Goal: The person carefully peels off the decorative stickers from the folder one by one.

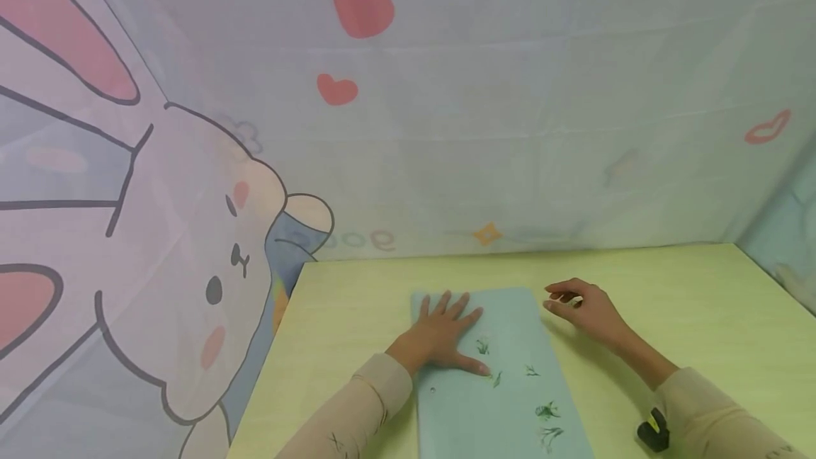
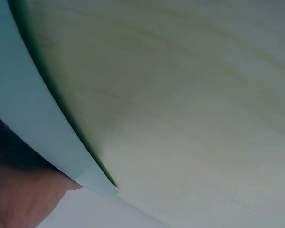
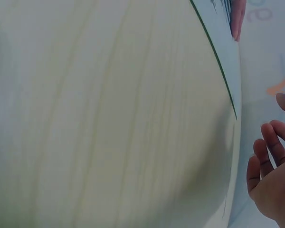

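Note:
A long pale blue sheet printed with small green plants lies lengthwise on the table. My left hand rests flat on its upper left part, fingers spread and thumb pointing right. In the left wrist view, the sheet's edge runs beside part of that hand. Just past the sheet's right edge, my right hand is raised over the table with loosely bent fingers and nothing in it. The right wrist view shows the same hand at the right side, its fingers bent and apart from the sheet.
A small black and yellow object sits on the yellow-green wood-grain table beside the right sleeve. Behind the table's back edge hangs a pale cloth with hearts, and a large cartoon rabbit covers the cloth at left.

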The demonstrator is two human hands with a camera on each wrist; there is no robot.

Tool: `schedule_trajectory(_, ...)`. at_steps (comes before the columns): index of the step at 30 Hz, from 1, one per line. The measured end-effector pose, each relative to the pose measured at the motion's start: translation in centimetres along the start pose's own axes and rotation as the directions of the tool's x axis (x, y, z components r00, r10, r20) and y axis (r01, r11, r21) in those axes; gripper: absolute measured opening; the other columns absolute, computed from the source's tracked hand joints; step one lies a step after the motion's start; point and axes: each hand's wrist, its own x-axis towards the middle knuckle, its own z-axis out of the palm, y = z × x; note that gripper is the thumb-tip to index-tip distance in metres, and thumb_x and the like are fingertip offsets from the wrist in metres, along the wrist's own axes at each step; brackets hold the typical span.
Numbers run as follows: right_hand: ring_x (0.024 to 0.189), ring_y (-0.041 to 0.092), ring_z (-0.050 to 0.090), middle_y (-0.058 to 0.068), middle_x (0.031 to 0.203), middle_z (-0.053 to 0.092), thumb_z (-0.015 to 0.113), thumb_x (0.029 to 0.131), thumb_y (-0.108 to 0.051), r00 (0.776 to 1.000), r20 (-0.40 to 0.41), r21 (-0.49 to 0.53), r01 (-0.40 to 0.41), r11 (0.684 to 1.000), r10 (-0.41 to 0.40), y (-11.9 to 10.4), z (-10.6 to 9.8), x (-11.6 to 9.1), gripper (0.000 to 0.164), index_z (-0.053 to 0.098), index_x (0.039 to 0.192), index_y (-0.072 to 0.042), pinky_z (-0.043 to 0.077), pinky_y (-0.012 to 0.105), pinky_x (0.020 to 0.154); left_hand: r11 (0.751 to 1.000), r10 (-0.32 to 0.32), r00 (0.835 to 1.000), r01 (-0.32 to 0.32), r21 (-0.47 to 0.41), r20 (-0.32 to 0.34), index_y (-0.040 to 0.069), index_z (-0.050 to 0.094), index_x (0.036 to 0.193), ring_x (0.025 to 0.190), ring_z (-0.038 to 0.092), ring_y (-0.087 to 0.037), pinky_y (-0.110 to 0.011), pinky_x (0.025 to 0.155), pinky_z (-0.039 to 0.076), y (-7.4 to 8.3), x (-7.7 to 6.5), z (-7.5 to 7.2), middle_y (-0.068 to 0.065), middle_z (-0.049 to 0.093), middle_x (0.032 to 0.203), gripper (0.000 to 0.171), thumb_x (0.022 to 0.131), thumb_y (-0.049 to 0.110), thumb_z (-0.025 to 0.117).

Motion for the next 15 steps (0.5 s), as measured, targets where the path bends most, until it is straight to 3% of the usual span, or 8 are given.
schedule_trajectory(15, 0.098, 0.017, 0.064, 0.009, 0.114, 0.072, 0.078, 0.099, -0.025, 0.997, 0.059, 0.045, 0.051, 0.998, -0.054, -2.1, 3.5, 0.7, 0.033, 0.075, 0.125, -0.005, 0.055, 0.029, 0.079, 1.0, 0.003, 1.0, -0.003, 0.004, -0.005, 0.034, 0.021, 0.171, 0.164, 0.005, -0.035, -0.067, 0.126, 0.008, -0.3, 0.5, 0.6, -0.002, 0.008, 0.179, 0.114, 0.08, 0.092, 0.059)
